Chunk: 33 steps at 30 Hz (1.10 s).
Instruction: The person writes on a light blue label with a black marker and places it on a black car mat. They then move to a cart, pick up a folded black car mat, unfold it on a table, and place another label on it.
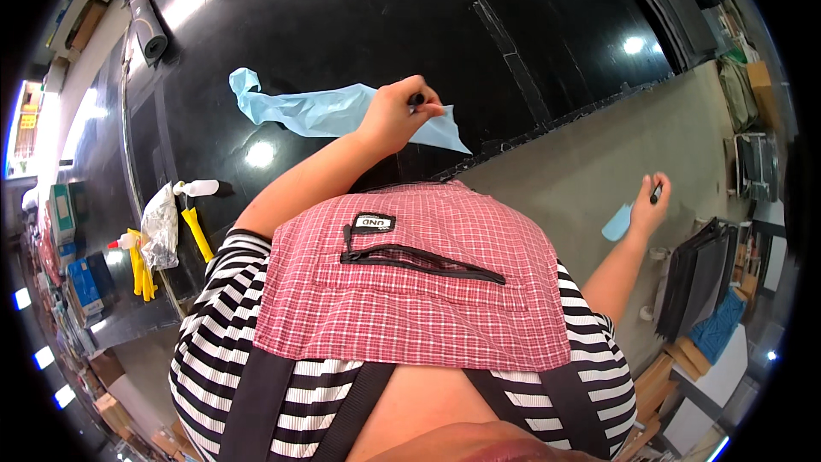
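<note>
A long, crumpled light blue sheet (321,111) lies on the black tabletop in front of me. My left hand (398,115) is over its right end, fingers closed around a short black cylinder (416,99) whose kind I cannot make out. Out to the right, beyond the table edge, my right hand (648,210) grips a slim black pen-like stick (656,194). Beside that hand's palm hangs a small light blue piece (617,222), apparently held too. The fingers partly hide both black things.
Yellow-handled tools (197,235), a clear plastic bag (160,227) and a white bottle (202,188) sit at the left. A dark roll (147,26) lies at the far left. Dark sheets (697,278) stand at the right, past grey floor. The table's edge (581,115) runs diagonally.
</note>
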Each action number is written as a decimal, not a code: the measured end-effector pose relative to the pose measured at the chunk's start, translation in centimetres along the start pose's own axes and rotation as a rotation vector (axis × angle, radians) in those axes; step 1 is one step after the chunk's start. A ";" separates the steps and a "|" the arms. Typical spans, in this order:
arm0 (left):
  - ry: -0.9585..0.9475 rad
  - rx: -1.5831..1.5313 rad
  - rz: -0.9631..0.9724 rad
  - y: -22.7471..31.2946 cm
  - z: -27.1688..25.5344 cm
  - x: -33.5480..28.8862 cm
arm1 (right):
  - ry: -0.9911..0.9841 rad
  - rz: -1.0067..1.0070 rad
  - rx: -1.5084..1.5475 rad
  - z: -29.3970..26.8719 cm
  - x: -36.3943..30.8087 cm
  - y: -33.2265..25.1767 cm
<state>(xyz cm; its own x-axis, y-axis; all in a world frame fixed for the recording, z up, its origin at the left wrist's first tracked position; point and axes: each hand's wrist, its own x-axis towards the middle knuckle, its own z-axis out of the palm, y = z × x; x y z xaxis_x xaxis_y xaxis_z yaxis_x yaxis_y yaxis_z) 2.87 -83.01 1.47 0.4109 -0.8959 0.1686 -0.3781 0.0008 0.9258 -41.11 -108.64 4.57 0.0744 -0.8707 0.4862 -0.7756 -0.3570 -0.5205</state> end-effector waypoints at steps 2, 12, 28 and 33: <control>-0.119 0.002 -0.029 1.4 1.4 2.2 | 0.004 -0.214 0.314 1.1 -0.6 -4.7; 0.142 0.334 0.531 -3.5 3.9 4.8 | -0.609 -0.059 0.860 20.2 -11.1 -15.8; -0.187 0.370 0.247 -8.6 1.2 -2.1 | -0.719 -0.228 0.855 21.8 -11.6 -20.3; -0.147 0.355 0.213 -8.5 1.9 -2.5 | -0.676 -0.124 0.831 22.5 -13.3 -20.1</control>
<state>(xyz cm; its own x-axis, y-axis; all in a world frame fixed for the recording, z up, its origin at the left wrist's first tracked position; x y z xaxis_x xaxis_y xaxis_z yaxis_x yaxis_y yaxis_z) 3.48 -81.67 -7.47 0.1798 -0.9461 0.2694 -0.7140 0.0629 0.6974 -12.42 -97.52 -7.21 0.6512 -0.7286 0.2125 -0.0897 -0.3520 -0.9317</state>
